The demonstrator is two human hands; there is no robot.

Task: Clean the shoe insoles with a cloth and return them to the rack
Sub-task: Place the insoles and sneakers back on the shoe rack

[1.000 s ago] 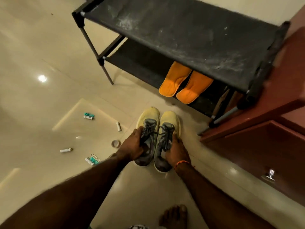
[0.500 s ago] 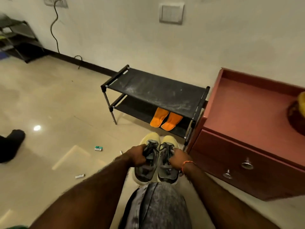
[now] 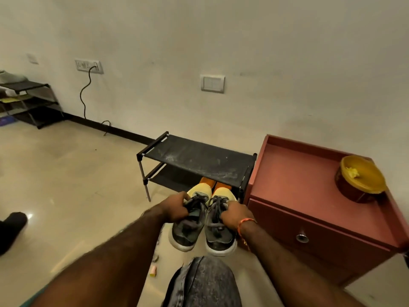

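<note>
I hold a pair of grey and yellow sneakers in the air in front of me. My left hand [image 3: 176,208] grips the left shoe [image 3: 190,220] and my right hand [image 3: 234,214] grips the right shoe [image 3: 218,227], both at the laces. Beyond them stands the black two-shelf shoe rack [image 3: 197,159]. Two orange insoles [image 3: 208,181] lie on its lower shelf, mostly hidden behind the toes of the shoes. No cloth is visible.
A red-brown drawer cabinet [image 3: 309,196] stands right of the rack, with a round yellow-lidded tin [image 3: 359,178] on top. Small items [image 3: 153,271] lie on the tiled floor below my arms. A second dark rack [image 3: 31,103] stands at the far left wall. A dark foot [image 3: 11,227] shows at left.
I have risen from a crouch with the shoes lifted off the floor. The view has pulled back and up, so the rack now looks small and the insoles are mostly covered.
</note>
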